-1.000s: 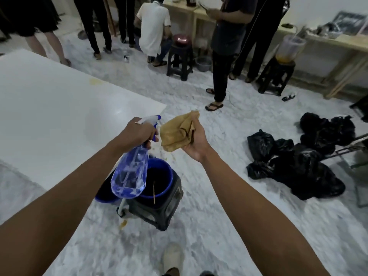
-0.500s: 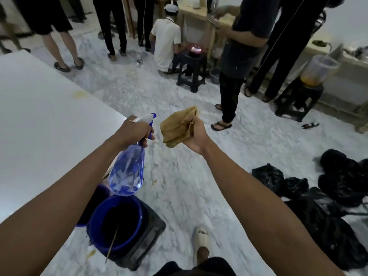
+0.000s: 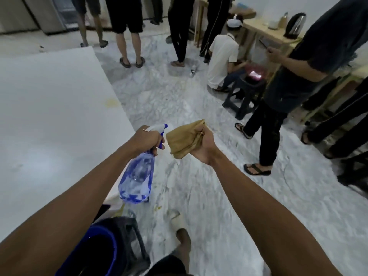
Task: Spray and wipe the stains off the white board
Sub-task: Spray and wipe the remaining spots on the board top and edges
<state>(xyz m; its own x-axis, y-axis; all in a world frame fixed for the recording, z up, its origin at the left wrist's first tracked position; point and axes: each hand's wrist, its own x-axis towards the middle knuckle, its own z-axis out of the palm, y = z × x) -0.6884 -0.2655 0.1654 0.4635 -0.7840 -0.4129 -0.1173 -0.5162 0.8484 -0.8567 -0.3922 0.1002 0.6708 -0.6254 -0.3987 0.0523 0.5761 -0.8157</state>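
Beside white board [image 3: 49, 116]: bucket [image 3: 95, 253], stool [image 3: 129, 242] | bystanders [image 3: 278, 92] ahead, possibly blocking

A blue bucket [image 3: 99, 253] sits on a dark stool [image 3: 131, 242] at the lower left of the frame, on the marbled floor [image 3: 229, 206]. Upper right, a wooden table [image 3: 266, 34] carries a kettle [image 3: 294, 25]. Several people stand across the top (only legs and sandals show), and one person in a white shirt [image 3: 222, 60] crouches beside another dark stool [image 3: 247, 90].
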